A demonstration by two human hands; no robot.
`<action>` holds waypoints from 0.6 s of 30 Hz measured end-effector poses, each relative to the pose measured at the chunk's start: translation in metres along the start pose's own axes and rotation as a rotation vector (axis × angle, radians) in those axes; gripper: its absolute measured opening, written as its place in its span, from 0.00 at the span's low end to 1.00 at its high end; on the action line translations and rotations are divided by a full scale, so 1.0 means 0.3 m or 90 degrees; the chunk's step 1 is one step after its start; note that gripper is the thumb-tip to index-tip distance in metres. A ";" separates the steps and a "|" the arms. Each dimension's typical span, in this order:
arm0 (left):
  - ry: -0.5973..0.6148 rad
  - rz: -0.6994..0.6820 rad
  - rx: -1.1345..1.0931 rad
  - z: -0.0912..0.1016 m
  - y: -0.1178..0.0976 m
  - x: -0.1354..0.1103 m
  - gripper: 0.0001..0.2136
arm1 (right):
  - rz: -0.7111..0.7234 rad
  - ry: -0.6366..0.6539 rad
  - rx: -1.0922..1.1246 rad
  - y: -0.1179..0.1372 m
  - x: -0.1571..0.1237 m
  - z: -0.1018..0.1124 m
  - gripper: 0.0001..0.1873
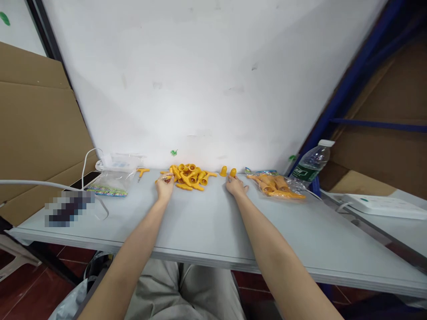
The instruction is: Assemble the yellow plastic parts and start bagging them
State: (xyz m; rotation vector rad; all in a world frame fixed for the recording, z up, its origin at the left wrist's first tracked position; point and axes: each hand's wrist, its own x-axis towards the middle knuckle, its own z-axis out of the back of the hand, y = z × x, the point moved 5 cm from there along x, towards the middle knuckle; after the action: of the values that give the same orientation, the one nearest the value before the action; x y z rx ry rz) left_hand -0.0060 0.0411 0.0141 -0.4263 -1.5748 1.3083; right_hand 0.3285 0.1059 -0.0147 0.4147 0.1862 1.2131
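Note:
My left hand (164,189) is closed on a yellow plastic handle (163,178), at the left edge of a pile of yellow plastic parts (187,178). The pile mixes curved handles and hollow, cup-like pieces. My right hand (236,186) has its fingers around a yellow plastic cup (233,172) that stands near the wall. Just left of it, a second yellow cup (223,170) stands upright, apart from my fingers. Left of the pile lies a yellow T-shaped corkscrew (143,170) with a metal spiral.
At right, a clear bag of yellow parts (276,186) lies beside a tilted water bottle (312,163). A clear plastic bag (111,180), a phone (85,180) and a white cable (40,182) are at left. A white wall (213,89) rises behind the table (203,226).

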 end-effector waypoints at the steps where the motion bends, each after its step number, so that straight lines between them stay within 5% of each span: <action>1: -0.004 0.001 -0.014 0.001 0.001 -0.001 0.06 | 0.004 0.012 -0.005 0.000 0.014 -0.006 0.28; 11: -0.002 0.000 -0.018 -0.005 0.005 0.003 0.12 | 0.026 0.021 -0.021 0.003 0.049 -0.032 0.29; 18: -0.035 0.147 -0.095 -0.003 0.031 0.004 0.12 | 0.054 0.016 -0.031 0.013 0.035 -0.030 0.29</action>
State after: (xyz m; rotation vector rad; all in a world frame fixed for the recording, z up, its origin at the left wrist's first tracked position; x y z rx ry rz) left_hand -0.0088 0.0458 0.0064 -0.6878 -1.7153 1.3901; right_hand 0.3255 0.1187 -0.0206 0.3676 0.1613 1.3041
